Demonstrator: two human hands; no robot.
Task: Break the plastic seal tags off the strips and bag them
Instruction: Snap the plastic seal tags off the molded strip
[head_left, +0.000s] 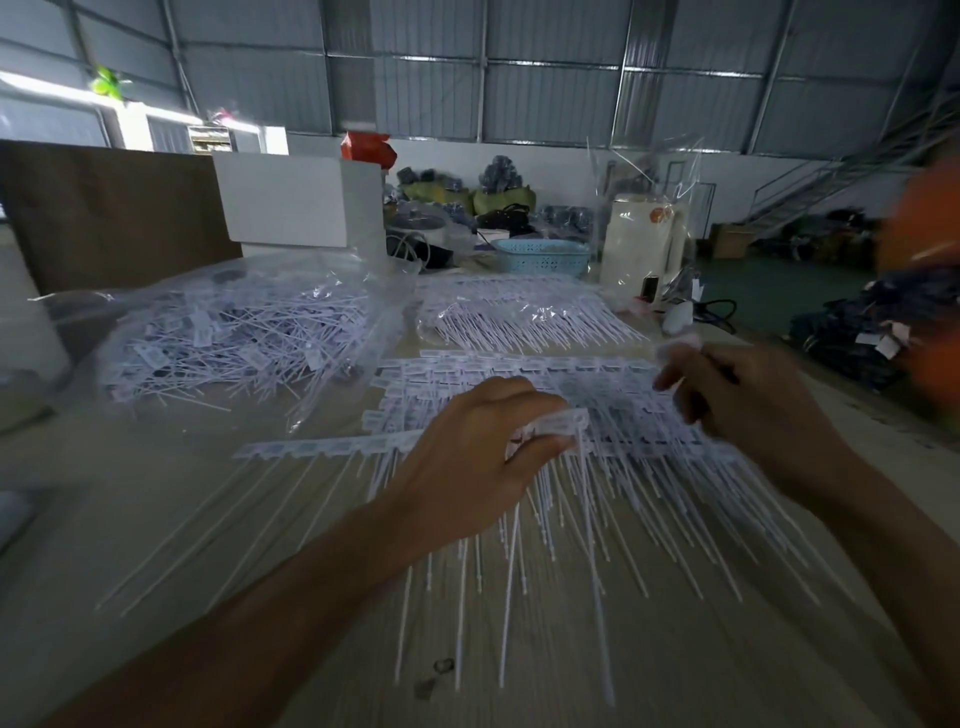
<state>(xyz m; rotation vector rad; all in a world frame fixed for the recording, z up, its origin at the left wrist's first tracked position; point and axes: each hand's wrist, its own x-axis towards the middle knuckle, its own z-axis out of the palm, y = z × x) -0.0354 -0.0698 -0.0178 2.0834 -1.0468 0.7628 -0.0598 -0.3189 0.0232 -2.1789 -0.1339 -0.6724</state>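
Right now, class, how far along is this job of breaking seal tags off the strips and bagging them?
Done: a large heap of loose tags already fills the open clear bag. In hand: the left hand pinches tags on the nearest strip, and the right hand holds something white, too blurred to identify. Left: several layered strips and another bundle in plastic remain unbroken.
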